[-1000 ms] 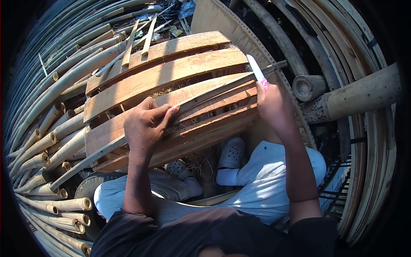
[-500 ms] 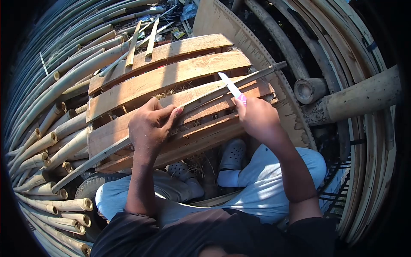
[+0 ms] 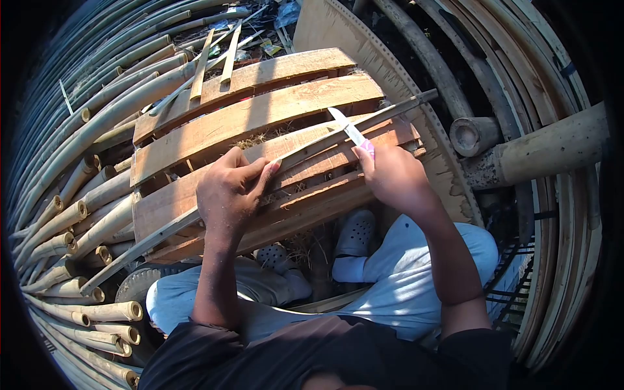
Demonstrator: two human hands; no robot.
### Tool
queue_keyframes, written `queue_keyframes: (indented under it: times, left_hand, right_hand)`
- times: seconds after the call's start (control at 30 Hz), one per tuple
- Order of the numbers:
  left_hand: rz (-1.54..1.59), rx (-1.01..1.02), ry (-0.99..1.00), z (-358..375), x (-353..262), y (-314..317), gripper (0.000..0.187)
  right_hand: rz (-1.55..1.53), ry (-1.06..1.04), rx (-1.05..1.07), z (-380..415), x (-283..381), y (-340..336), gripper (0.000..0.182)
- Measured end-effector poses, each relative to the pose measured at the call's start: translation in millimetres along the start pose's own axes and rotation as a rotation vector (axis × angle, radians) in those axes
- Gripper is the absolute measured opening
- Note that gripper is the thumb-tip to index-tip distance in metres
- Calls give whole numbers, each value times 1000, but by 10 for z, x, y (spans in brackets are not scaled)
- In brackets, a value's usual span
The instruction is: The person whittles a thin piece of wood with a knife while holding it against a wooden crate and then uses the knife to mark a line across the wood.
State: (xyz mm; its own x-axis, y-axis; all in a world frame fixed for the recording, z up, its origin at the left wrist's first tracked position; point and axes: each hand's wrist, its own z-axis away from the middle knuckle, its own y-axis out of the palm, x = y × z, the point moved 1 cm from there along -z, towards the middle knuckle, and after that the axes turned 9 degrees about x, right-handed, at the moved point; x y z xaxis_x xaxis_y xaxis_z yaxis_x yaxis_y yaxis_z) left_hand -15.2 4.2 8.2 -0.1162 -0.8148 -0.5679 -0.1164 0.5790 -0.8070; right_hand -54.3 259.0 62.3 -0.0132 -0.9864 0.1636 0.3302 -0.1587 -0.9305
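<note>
A long, thin bamboo strip (image 3: 143, 246) runs diagonally over the slatted wooden platform (image 3: 240, 123), from lower left to upper right. My left hand (image 3: 229, 188) is closed round its middle, thumb on top. My right hand (image 3: 395, 174) grips a knife (image 3: 351, 130) by its pink and white handle. The blade lies across the strip's upper right part, its tip pointing up and left. A thin sliver rises beside the strip near the blade.
Bamboo poles (image 3: 123, 224) are piled at the left. Two short flat strips (image 3: 231, 57) rest on the platform's far edge. At the right are a thick bamboo pole (image 3: 552, 149) and long bent slats (image 3: 565, 260). My knees and grey clogs (image 3: 354, 234) are below the platform.
The view has shifted very slightly. Both hands keep their grips, and the knife stays on the strip at nearly the same spot, its blade angled a little differently.
</note>
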Motion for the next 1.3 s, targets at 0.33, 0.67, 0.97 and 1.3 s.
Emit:
queue_keyframes:
  times: [0.33,0.67,0.97,1.3]
  left_hand:
    - [-8,-47,42,12,-18,12,23]
    - [9,-50,61,6,-18,11,21]
    - [57,-39,47,4,-9,10,20]
    - [99,-29,28,5,22,3,21]
  right_hand:
    - [-27,156,-253,-100,-126,-283,46]
    - [-1,37,-195,35,12,25,49]
    - [142,-117,-141,84,106,169,49]
    - [113,111,-2,51,152,104,51]
